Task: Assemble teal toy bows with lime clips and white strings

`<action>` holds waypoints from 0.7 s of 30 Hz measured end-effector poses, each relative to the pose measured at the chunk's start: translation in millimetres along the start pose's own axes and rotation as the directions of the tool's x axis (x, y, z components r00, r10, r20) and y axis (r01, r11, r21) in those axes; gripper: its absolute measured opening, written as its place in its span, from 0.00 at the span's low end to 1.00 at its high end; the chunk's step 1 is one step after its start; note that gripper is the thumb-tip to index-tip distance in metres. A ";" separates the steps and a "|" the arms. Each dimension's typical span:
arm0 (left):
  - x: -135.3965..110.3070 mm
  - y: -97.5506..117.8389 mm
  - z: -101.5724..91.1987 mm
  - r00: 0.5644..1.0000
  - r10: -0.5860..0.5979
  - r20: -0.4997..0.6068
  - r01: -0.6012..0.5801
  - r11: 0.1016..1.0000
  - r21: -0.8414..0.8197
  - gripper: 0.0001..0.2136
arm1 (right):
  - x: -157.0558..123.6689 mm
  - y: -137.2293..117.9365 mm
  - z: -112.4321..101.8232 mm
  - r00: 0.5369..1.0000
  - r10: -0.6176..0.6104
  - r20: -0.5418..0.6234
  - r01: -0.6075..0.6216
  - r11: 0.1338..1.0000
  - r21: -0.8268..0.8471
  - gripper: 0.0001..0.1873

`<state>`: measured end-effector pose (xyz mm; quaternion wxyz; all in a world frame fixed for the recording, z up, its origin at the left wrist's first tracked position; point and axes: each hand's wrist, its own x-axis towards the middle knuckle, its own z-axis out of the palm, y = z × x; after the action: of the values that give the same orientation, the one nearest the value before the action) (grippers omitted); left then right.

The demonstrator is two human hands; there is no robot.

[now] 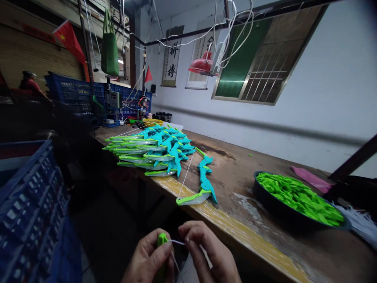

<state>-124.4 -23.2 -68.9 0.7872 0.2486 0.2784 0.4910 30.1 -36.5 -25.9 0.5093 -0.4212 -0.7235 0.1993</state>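
Note:
My left hand point(151, 257), at the bottom centre, is closed around a green plastic piece point(162, 239) whose tip pokes out above the thumb. From that tip a thin white string point(176, 242) runs across to my right hand point(207, 251), which pinches it between thumb and fingers. The lower part of the green piece is hidden by my fingers. Just beyond my hands, a teal and green toy bow point(204, 177) lies at the table edge with its string stretched. Left of it is a stack of similar toy bows point(167, 147).
The brown table point(229, 169) has a yellow front edge point(235, 232). At right stands a dark basin point(273, 208) full of green plastic pieces, with white strings point(357, 220) beside it. Blue crates point(32, 204) rise at left. A red lamp point(202, 65) hangs above. Another person point(31, 84) is far left.

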 end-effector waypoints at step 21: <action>-4.4 -0.2 8.2 0.994 -0.030 0.103 0.034 0.999 -0.038 0.18 | -12.1 31.4 36.1 0.829 0.515 0.217 -0.532 0.609 0.588 0.28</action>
<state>-120.2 -28.3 -62.2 0.8130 0.2533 0.2317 0.4704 11.7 -23.6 -69.8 0.5291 -0.4174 -0.4663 0.5730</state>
